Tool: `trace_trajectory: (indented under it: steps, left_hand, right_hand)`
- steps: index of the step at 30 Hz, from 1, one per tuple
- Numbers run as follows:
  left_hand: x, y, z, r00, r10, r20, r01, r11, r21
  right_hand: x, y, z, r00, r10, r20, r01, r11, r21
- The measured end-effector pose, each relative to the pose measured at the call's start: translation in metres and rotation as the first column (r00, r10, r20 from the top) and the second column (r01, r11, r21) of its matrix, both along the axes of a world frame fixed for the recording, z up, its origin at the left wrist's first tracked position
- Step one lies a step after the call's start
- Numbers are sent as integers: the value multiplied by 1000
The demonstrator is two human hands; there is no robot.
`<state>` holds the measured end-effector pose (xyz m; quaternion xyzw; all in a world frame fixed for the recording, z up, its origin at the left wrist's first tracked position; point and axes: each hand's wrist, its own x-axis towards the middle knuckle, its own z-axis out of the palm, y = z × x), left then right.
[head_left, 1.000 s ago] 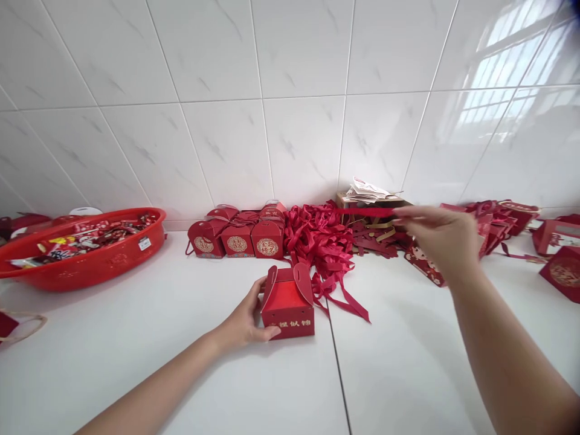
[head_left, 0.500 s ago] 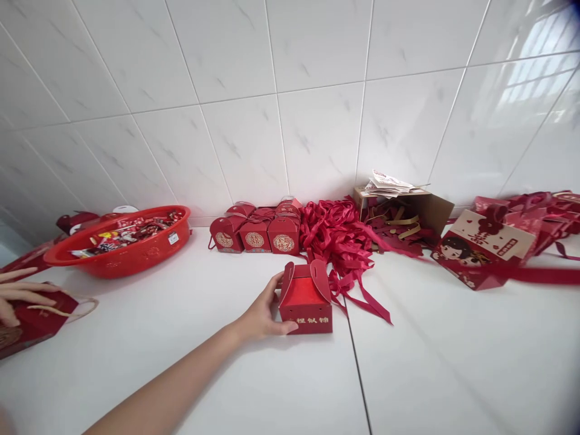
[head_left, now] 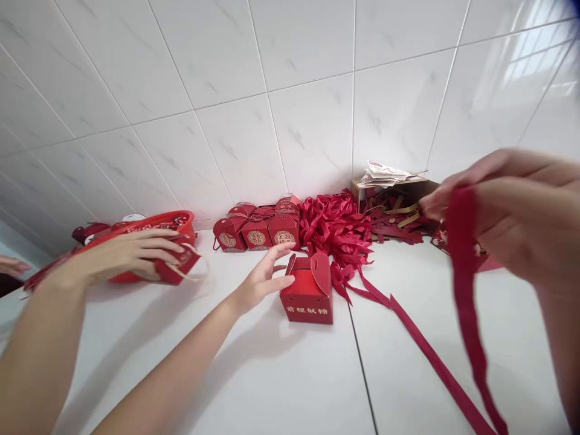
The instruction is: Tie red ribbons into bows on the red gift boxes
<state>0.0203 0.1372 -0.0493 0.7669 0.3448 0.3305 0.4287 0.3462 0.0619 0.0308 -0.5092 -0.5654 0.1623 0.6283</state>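
Since its flaps stand up untied, the red box seems to be at the fastening stage; it sits on the white tabletop, just left of the seam and out from the back edge. The left hand has its fingers spread at the box's left side; whether it touches, I cannot tell. The right hand, blurred, pinches a ribbon that hangs down toward the bottom of view. I judge that the ribbon is being brought over, and the next move calls for threading an end through the flaps while the left hand steadies the box. Along the back edge stand patterned boxes, a ribbon pile and a carton. Farther left, another person's hand grasps a corded box before a red basin
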Motion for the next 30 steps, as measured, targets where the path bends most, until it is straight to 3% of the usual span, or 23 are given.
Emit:
trace_trajectory:
  steps: [3,5,8,10,13,16,18,21,30]
  left_hand:
    - [13,-7,41,947,85,-309,-39,988,153]
    - [21,-11,52,869,174,-464,-66,969,238]
    - [31,-16,45,764,255,-592,-75,947,311]
    - [38,-16,32,763,210,-611,2,945,327]
    - [45,-12,17,791,125,-598,116,930,348]
    - [48,-9,11,821,75,-566,152,927,343]
    - [49,-9,9,847,32,-530,181,921,346]
    - [49,-10,8,863,6,-506,202,913,355]
    - [57,-18,11,886,33,-462,164,910,381]
  right_hand:
    - [-18,-2,-7,917,338,-213,-364,926,-97]
    - [-32,5,-13,862,418,-285,-474,865,-166]
    - [-50,15,-24,776,478,-411,-602,756,-258]
    - [-59,20,-31,728,488,-481,-657,696,-289]
    - [-66,25,-42,710,493,-503,-676,676,-293]
    - [-64,29,-49,794,483,-369,-602,707,-372]
    - [-62,29,-51,834,489,-255,-548,689,-474]
    - [-62,29,-52,820,547,-169,-531,617,-580]
    - [-71,26,-56,809,565,-163,-531,582,-616]
